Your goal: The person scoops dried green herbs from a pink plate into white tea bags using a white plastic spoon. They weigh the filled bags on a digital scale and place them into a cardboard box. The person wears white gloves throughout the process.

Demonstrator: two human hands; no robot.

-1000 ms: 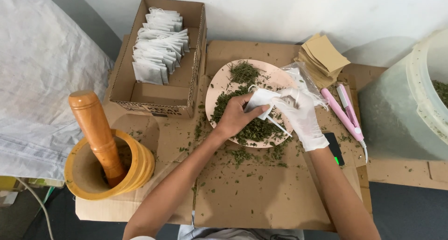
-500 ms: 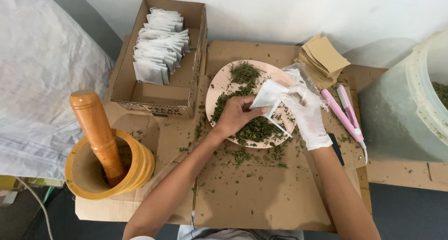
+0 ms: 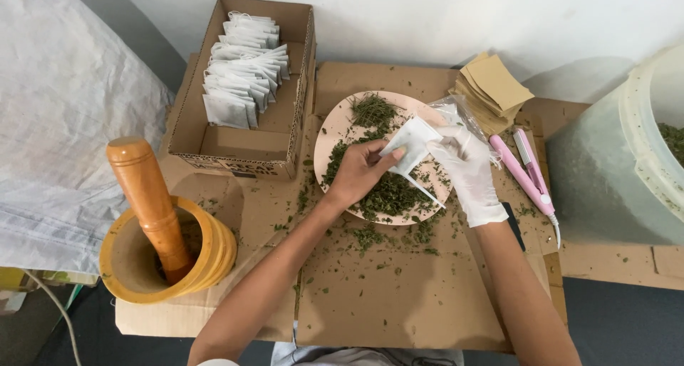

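Note:
Over a pink plate (image 3: 333,127) heaped with dried green herb (image 3: 388,191), both my hands hold one small white filter bag (image 3: 412,142). My bare left hand (image 3: 358,174) pinches its lower left edge between thumb and fingers. My right hand (image 3: 464,163), in a white glove, grips the bag's right side. A thin white stick (image 3: 426,192) lies on the herb just below the bag.
A cardboard box (image 3: 235,149) at the back left holds several white bags (image 3: 244,70). A wooden mortar (image 3: 206,255) with its pestle (image 3: 146,195) stands at left. Brown paper squares (image 3: 495,81), a pink sealing iron (image 3: 527,174) and a plastic tub (image 3: 627,152) sit at right. Herb crumbs litter the cardboard (image 3: 385,295).
The bag has been lifted and turned from lying low over the herb to standing more upright between both hands. My right hand rose slightly toward the plate's far edge.

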